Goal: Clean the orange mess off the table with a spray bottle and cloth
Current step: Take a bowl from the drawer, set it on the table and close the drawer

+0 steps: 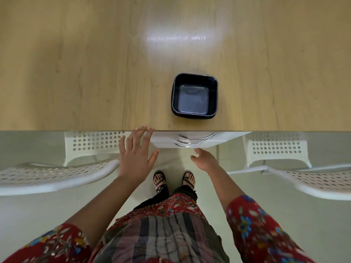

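Note:
A light wooden table (76,73) fills the upper half of the head view. A dark square bowl (194,95) stands on it near the front edge and looks empty. My left hand (135,154) is spread flat, its fingertips reaching the table's front edge. My right hand (205,158) hovers below the edge with relaxed fingers and holds nothing. No spray bottle, cloth or orange mess shows in this view.
A white drawer unit with curved metal handles (193,139) sits under the table between my hands. White perforated chairs stand at the left (57,173) and right (303,177). My sandalled feet (173,180) are on a pale floor.

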